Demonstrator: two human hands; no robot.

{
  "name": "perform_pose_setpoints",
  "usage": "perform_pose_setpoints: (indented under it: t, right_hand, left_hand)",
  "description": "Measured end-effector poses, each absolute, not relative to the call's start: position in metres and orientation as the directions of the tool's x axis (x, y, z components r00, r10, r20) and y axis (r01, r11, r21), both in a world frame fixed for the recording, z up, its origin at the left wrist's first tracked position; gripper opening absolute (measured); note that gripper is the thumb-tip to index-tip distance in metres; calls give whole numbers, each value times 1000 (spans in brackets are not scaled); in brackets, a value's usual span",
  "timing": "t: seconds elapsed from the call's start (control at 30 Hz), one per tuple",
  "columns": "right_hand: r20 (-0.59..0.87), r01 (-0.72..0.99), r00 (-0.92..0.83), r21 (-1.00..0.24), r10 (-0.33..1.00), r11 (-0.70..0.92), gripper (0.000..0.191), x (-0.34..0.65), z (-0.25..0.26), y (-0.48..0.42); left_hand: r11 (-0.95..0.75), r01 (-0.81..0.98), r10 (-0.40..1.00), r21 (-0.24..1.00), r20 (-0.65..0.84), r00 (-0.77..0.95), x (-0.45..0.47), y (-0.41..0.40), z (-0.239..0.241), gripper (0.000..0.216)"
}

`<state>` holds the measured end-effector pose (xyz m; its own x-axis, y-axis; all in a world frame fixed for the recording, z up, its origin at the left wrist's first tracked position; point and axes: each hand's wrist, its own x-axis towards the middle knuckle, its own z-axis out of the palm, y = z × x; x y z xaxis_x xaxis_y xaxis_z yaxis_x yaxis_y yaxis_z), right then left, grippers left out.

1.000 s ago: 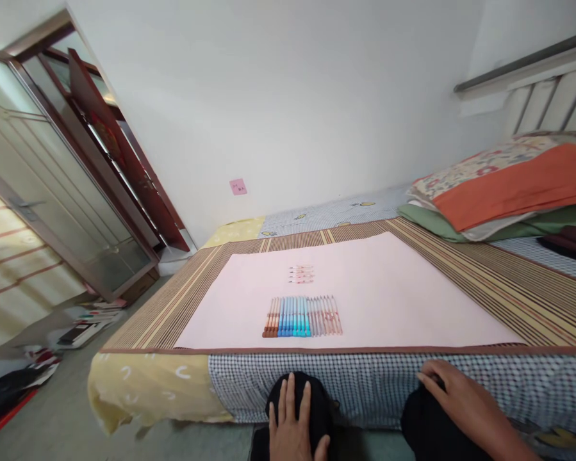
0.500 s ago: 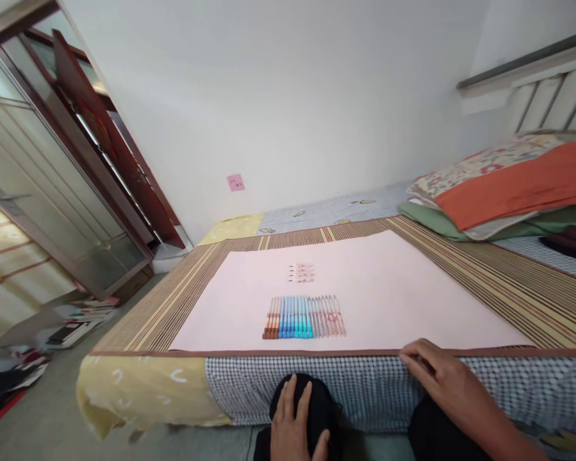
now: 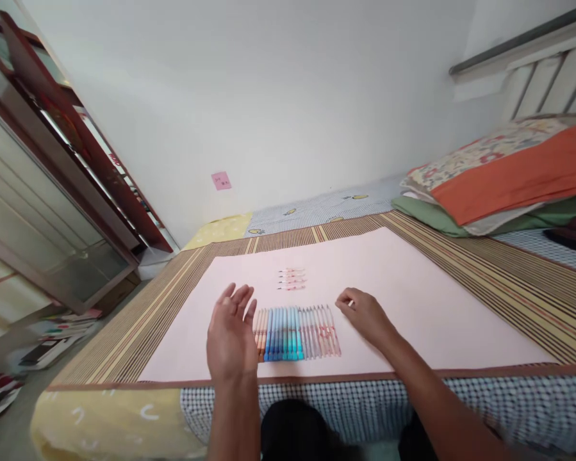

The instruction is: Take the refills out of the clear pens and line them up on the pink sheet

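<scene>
A row of several pens (image 3: 297, 331), orange, blue and pale pink, lies side by side on a pink sheet (image 3: 412, 301) spread over a striped mat on a bed. A few more pink pens (image 3: 291, 280) lie farther back. My left hand (image 3: 230, 334) hovers open, fingers stretched upward, just left of the row and partly in front of the orange pens. My right hand (image 3: 364, 314) rests on the sheet at the row's right end, fingers curled loosely, holding nothing that I can see.
The striped mat (image 3: 518, 282) covers a checked bedsheet. Folded bedding and an orange pillow (image 3: 503, 176) are stacked at the right. A glass door (image 3: 38, 211) and books on the floor (image 3: 52, 333) are at the left. A white wall runs behind.
Both hands rose from my knees and the bed's edge onto the pink sheet, one at each end of the pen row. The camera tilted down and closer.
</scene>
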<state>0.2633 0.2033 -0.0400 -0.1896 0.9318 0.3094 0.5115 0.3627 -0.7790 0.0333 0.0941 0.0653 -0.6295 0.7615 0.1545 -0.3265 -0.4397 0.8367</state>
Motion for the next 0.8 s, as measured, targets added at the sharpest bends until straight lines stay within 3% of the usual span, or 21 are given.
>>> perform_pose_setpoints:
  t: [0.1,0.17,0.23,0.43,0.53,0.6,0.8]
  right_hand:
    - [214,527,-162,-807,963,268,16,253,-59,191]
    - [148,570,-159,-794,976,213,13,249,-74,184]
    - [105,614,-172,-766,980,190,22,246,-86,180]
    - [28,683,-218,-710,976,173,33,245,-91,181]
    - [63,714,-193,-676,979,184,39,248,-91,184]
    - [100,732,-153,-656,983,181,44,250,-92,185]
    - [54,800,-149,-581,987,152,36,252,-89,182]
  left_hand:
    - [-460,-551,769,696,3,-639,49,125,71,25]
    - [-403,-616,807,677,-55,-588,64,136,61,24]
    - [-323,-664,850,675,-101,-516,78,143,52,25]
    - [-351,-568,882,744,59,-467,87,153,48,25]
    - [-358,-546,893,758,107,-436,77,154,42,25]
    - [-336,-557,900,759,83,-428,67,155,32,26]
    - [-306,-585,845,751,-70,-531,41,165,3,26]
